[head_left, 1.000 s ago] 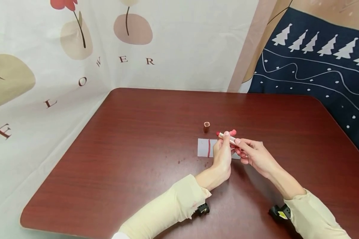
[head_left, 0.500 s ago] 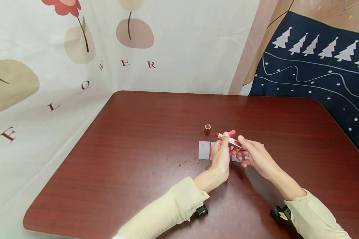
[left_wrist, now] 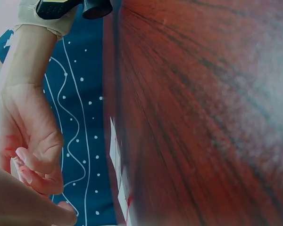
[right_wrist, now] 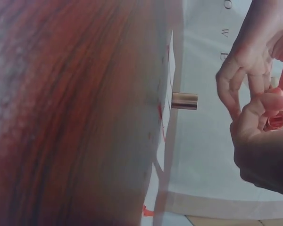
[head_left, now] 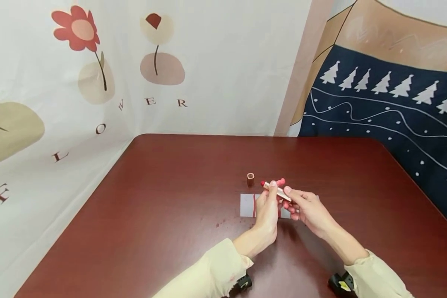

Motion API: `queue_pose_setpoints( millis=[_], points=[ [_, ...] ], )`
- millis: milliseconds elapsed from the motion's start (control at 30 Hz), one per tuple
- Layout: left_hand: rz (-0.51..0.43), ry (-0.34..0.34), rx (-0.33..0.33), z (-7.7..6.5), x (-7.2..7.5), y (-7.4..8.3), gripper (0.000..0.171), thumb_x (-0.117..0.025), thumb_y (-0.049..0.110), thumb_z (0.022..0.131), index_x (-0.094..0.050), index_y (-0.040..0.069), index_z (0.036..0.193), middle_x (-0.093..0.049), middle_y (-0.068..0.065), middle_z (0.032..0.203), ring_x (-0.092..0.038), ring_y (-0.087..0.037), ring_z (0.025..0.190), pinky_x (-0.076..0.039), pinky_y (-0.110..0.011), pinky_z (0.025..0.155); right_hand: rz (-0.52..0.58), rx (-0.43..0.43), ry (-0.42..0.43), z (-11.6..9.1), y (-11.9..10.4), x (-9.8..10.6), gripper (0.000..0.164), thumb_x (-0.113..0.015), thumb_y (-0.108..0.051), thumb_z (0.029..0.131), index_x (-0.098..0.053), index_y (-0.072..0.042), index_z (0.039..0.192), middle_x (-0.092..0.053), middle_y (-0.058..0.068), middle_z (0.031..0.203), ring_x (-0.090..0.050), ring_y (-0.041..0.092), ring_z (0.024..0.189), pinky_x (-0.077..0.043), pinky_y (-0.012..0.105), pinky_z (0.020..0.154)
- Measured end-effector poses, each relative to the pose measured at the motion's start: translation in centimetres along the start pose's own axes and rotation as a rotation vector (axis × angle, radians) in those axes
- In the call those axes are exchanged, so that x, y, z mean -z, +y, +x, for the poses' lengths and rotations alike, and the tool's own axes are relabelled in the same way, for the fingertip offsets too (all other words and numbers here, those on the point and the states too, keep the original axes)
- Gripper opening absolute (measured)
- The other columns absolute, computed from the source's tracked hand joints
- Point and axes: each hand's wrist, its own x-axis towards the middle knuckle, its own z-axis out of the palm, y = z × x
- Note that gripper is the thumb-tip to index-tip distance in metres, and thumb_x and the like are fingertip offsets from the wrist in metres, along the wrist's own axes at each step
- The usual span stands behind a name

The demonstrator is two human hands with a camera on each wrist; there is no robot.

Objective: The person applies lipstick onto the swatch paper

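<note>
A lipstick (head_left: 282,193) with a pale gold tube and a bare red tip slants between my two hands, the tip toward the far left. My left hand (head_left: 267,213) pinches the tube near the tip, thumb on top. At the base end, the thumb and curled fingers of my right hand (head_left: 314,211) hold the tube. The ring-shaped lipstick base (right_wrist: 276,121) shows among the fingers in the right wrist view. Red smears mark several fingertips. Under the hands lies a white paper strip (head_left: 247,205) with red lines, partly hidden.
The brown-gold lipstick cap (head_left: 250,180) stands upright, hollow end up, just beyond the paper. Small reddish specks dot the dark red wooden table (head_left: 164,207) left of the hands. A printed white curtain (head_left: 227,70) and a navy cloth with trees (head_left: 380,111) hang behind.
The head view has tilted up, so the table sits lower in it. My right thumb has moved off the top of the tube, and more of the lipstick's base end shows.
</note>
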Motion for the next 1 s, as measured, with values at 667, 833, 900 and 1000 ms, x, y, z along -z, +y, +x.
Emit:
queue_pose_setpoints(
  millis=[667,833,900,1000],
  points=[
    [-0.072,-0.231,0.084,-1.6,1.9,0.6,0.047,-0.046,0.036,0.095,-0.056,0.001,0.126,-0.060,-0.010,0.122,-0.053,-0.017,0.109,-0.037,-0.033,0.088,0.475,0.016,-0.470,-1.1,1.2,0.0,0.052,-0.014,-0.027,0.105,-0.061,-0.006,0.093,-0.051,-0.006,0.066,-0.026,0.008,0.054,-0.022,0.017,0.047],
    [-0.140,-0.301,0.173,-1.9,2.4,2.2,0.070,-0.024,0.054,0.094,-0.051,0.000,0.129,-0.057,-0.011,0.125,-0.049,-0.018,0.110,-0.032,-0.039,0.093,0.484,0.028,-0.488,-1.0,0.4,-0.3,0.054,-0.013,-0.026,0.105,-0.062,-0.005,0.093,-0.052,-0.005,0.065,-0.024,0.011,0.053,-0.022,0.018,0.047],
    [-0.132,-0.297,0.193,-1.8,2.5,2.8,0.070,-0.024,0.054,0.095,-0.053,-0.001,0.128,-0.058,-0.011,0.123,-0.050,-0.018,0.106,-0.033,-0.040,0.092,0.482,0.027,-0.496,-1.0,0.1,-0.5,0.054,-0.014,-0.026,0.105,-0.063,-0.006,0.094,-0.052,-0.004,0.065,-0.025,0.011,0.052,-0.025,0.017,0.047],
    [-0.117,-0.285,0.216,-1.6,2.7,3.6,0.065,-0.030,0.050,0.095,-0.052,-0.002,0.128,-0.058,-0.011,0.122,-0.052,-0.018,0.103,-0.034,-0.040,0.092,0.485,0.023,-0.507,-0.8,-0.4,-0.9,0.055,-0.013,-0.025,0.104,-0.063,-0.005,0.095,-0.053,-0.003,0.066,-0.024,0.012,0.052,-0.028,0.016,0.046]
  ],
)
